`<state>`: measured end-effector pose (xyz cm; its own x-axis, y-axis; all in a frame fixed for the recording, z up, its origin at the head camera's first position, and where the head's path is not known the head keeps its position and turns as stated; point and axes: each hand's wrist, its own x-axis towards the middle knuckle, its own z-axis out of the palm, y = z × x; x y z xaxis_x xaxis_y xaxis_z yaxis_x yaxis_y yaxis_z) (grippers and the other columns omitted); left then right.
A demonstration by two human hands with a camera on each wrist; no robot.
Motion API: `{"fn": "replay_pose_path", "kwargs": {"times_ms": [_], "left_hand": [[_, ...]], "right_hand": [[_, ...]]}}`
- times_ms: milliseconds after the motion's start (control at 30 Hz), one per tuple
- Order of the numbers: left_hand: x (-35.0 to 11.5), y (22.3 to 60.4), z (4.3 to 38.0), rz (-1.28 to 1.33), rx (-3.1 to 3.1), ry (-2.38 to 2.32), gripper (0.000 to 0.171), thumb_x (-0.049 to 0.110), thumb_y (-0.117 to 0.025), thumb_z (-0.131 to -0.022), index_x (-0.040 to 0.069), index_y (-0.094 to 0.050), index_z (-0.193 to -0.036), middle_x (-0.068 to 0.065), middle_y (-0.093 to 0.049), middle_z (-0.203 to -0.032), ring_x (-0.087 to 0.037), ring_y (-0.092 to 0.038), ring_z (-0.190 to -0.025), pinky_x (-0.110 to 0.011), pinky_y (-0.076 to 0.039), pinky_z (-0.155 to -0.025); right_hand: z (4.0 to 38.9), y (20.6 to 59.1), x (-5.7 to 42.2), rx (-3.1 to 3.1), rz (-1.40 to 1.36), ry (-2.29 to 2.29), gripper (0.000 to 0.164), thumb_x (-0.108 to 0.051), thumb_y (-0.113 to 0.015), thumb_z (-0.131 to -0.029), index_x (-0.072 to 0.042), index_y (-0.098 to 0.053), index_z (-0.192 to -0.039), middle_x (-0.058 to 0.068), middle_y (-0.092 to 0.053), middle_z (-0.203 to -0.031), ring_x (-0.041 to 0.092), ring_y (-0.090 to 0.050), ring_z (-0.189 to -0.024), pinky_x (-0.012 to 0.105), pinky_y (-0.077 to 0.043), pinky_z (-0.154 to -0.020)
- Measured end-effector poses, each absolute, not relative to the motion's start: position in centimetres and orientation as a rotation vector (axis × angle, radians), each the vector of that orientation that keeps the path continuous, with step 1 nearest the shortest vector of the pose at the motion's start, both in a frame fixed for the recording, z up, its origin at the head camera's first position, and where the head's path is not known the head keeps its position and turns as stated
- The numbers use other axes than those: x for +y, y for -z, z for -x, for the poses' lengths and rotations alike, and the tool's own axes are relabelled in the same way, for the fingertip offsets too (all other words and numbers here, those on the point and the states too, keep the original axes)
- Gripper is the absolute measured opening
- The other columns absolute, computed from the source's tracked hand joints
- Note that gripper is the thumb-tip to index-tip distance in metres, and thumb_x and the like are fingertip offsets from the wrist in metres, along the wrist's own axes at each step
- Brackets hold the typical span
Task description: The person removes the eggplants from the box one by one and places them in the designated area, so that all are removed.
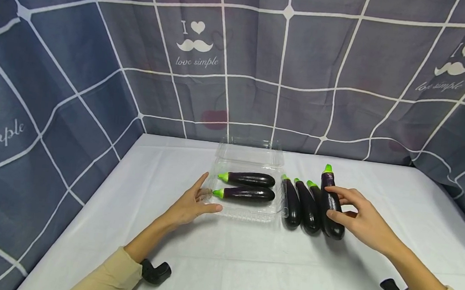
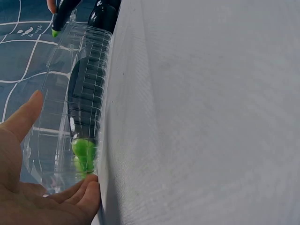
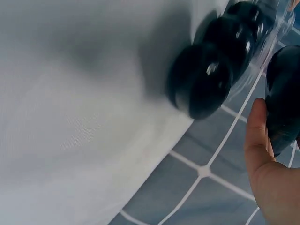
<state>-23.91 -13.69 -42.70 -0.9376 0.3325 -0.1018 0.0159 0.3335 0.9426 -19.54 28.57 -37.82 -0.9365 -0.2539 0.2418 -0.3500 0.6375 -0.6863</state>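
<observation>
An eggplant (image 1: 330, 206) with a green stem is pinched between the thumb and fingers of my right hand (image 1: 361, 220); in the right wrist view this eggplant (image 3: 283, 89) hangs above the cloth. Two eggplants (image 1: 252, 179) lie side by side in a clear plastic clamshell box (image 1: 246, 215), stems to the left. The box's lid (image 1: 250, 155) is folded back. At the box's left end my left hand (image 1: 188, 206) has its thumb and fingers spread. In the left wrist view its fingertips (image 2: 91, 185) are at the box's lower corner; firm contact is unclear.
Three more eggplants (image 1: 307, 207) lie in a row between the box and my right hand, stems away from me. White cloth (image 1: 228, 275) covers the table. A dark checked curtain (image 1: 303, 110) stands behind it and along both sides.
</observation>
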Motion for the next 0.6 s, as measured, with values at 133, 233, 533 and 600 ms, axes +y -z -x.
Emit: {"fn": "replay_pose_path", "kwargs": {"times_ms": [133, 233, 533, 600], "left_hand": [[-13.6, 42.6, 23.9, -0.316, 2.325, -1.643, 0.109, 0.032, -0.080, -0.084, 0.024, -0.003, -0.160, -0.025, -0.033, -0.153, -0.042, -0.028, -0.142, -0.056, -0.030, -0.109], [-13.6, 42.5, 23.9, -0.321, 2.320, -1.649, 0.109, 0.031, -0.080, -0.084, 0.023, -0.003, -0.160, -0.026, -0.033, -0.153, -0.042, -0.028, -0.142, -0.056, -0.031, -0.109], [-13.6, 42.5, 23.8, -0.288, 2.327, -1.649, 0.108, 0.031, -0.081, -0.083, 0.024, -0.006, -0.160, -0.026, -0.031, -0.154, -0.044, -0.026, -0.142, -0.057, -0.033, -0.108], [-13.6, 42.5, 23.8, -0.278, 2.330, -1.644, 0.108, 0.032, -0.081, -0.083, 0.024, -0.006, -0.160, -0.026, -0.031, -0.154, -0.043, -0.026, -0.142, -0.056, -0.033, -0.107]], "right_hand": [[20.2, 37.7, 29.9, -2.770, -0.462, -1.159, 0.053, -0.013, -0.071, -0.091, -0.008, -0.053, -0.141, 0.012, -0.053, -0.121, 0.008, -0.052, -0.098, 0.021, -0.045, -0.079], [20.5, 37.7, 30.8, -2.815, -0.415, -1.132, 0.053, -0.018, -0.070, -0.092, -0.009, -0.052, -0.142, 0.014, -0.053, -0.123, 0.013, -0.052, -0.102, 0.030, -0.045, -0.079], [21.2, 38.9, 32.5, -2.896, -0.374, -1.125, 0.054, -0.014, -0.067, -0.093, -0.004, -0.049, -0.143, 0.023, -0.051, -0.130, 0.040, -0.049, -0.115, 0.051, -0.043, -0.082], [21.3, 39.2, 32.7, -2.907, -0.378, -1.131, 0.055, -0.013, -0.067, -0.092, -0.002, -0.048, -0.143, 0.026, -0.050, -0.132, 0.044, -0.048, -0.116, 0.055, -0.043, -0.082]]}}
